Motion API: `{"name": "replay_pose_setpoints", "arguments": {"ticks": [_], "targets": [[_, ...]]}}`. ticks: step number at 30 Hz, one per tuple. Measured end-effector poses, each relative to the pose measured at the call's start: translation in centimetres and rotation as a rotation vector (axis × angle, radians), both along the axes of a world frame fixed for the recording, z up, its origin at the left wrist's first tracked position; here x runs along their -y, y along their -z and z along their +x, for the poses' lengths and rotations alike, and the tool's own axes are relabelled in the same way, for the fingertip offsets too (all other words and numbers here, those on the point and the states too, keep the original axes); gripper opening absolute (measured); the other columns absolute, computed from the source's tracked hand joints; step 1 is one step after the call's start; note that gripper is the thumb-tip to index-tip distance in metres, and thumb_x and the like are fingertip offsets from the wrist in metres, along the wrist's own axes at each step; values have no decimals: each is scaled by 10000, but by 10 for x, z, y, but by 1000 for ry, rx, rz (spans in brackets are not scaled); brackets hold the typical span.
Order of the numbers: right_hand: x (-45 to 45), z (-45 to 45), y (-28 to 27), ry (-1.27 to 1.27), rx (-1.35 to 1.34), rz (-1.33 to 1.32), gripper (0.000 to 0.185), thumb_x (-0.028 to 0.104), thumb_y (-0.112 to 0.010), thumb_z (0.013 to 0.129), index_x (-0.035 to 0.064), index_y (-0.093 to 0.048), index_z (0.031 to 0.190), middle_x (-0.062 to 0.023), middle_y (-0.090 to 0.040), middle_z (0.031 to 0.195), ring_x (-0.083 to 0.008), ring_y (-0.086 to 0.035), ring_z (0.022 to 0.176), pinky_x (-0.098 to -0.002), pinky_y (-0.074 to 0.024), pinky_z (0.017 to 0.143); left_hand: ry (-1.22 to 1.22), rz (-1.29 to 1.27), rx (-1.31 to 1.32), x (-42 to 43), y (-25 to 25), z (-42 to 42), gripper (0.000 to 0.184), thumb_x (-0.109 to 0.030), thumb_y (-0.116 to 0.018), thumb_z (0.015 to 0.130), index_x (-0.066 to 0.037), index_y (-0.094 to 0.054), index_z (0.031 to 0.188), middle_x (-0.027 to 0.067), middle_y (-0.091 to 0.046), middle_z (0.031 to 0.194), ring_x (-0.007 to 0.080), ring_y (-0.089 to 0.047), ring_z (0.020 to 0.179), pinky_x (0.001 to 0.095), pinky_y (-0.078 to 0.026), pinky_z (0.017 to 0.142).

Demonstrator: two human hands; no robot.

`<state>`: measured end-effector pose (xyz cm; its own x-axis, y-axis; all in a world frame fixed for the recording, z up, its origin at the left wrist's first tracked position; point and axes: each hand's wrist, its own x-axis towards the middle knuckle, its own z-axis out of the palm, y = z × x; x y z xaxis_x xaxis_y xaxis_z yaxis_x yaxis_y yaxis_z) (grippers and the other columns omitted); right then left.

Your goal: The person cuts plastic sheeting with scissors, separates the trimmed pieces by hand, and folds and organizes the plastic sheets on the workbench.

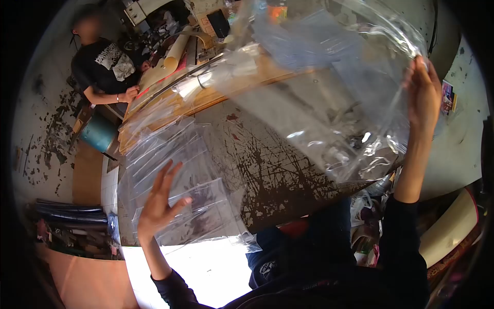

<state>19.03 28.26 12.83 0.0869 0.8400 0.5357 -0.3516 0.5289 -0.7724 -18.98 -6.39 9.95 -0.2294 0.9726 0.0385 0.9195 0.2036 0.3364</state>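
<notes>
My right hand (425,95) is raised at the right, its fingers pinched on the edge of a large clear plastic sheet (309,110). The sheet hangs in a loose curve over the right half of the table, glossy and creased. At the left, my left hand (159,208) has its fingers and thumb spread and grips nothing. It is over a pile of clear plastic pieces (180,154) that overlap along the table's left side. Whether that palm touches the pile I cannot tell.
The dark worktable (272,180) has a heavily scratched top. Across it, a person (110,67) rests their hands near a cream roll (177,49) on a wooden board (206,105). A teal cylinder (98,133) stands at the left. Dark rolls (72,211) lie lower left.
</notes>
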Motion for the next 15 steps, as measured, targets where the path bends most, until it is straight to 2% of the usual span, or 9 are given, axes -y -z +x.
{"name": "replay_pose_setpoints", "arguments": {"ticks": [2,3,5,7,8,11,12,14,15], "targets": [[-33,98,9,278,-120,-53,170,122,-557,915,-8,-573,1024,-23,-585,876,-81,-528,714,-212,-431,621,64,-279,-32,16,35,19,919,-562,-670,719,-153,-266,1436,241,-123,1487,414,-111,1377,499,-179,1085],[-38,131,10,361,-256,-74,197,130,-556,917,-13,-571,1052,-36,-590,924,-90,-544,780,-210,-446,666,67,-274,-24,20,45,23,919,-562,-670,719,-153,-266,1436,241,-123,1487,414,-111,1377,499,-179,1085],[-66,204,35,375,-185,-54,230,150,-531,933,-24,-561,1079,-47,-588,949,-109,-551,852,-230,-467,738,58,-192,-103,23,62,26,1037,-636,-683,625,-197,-233,1450,211,-29,1511,399,2,1393,552,-77,1086],[-70,233,54,556,213,-163,310,195,-545,925,-32,-543,1138,-76,-593,1002,-154,-573,916,-286,-485,791,60,-175,-35,26,68,23,1073,-664,-677,589,-186,-244,1447,206,-23,1514,387,14,1397,565,-12,1080],[-79,255,64,559,218,-159,310,195,-545,925,-32,-543,1138,-76,-593,1002,-154,-573,916,-286,-485,791,53,-170,-39,26,68,23,1071,-667,-675,586,-185,-253,1444,208,-21,1513,389,11,1396,566,-13,1079],[-81,262,68,366,807,-414,354,254,-566,909,-29,-553,1121,-88,-580,944,-183,-577,874,-299,-492,773,45,-159,-38,25,68,24,1067,-673,-669,581,-182,-269,1439,208,-20,1513,392,3,1396,564,-12,1078],[-50,203,51,984,1270,-277,421,319,-565,900,-23,-546,1144,-131,-586,973,-224,-584,903,-329,-483,801,43,-159,-40,25,69,24,1066,-677,-665,578,-180,-276,1437,208,-20,1514,393,-2,1396,562,-11,1078],[-45,172,25,1273,1628,42,574,458,-549,873,-13,-517,1201,-211,-574,1068,-301,-571,997,-378,-448,871,40,-159,-47,26,69,24,1063,-672,-668,580,-178,-277,1436,207,-27,1514,392,-6,1396,559,-14,1079],[-59,158,15,1001,1569,114,616,488,-546,865,3,-490,1240,-232,-554,1115,-325,-537,1061,-389,-433,898,44,-155,-59,26,68,24,1060,-668,-672,582,-176,-279,1436,207,-35,1514,391,-10,1397,555,-17,1080]]}}
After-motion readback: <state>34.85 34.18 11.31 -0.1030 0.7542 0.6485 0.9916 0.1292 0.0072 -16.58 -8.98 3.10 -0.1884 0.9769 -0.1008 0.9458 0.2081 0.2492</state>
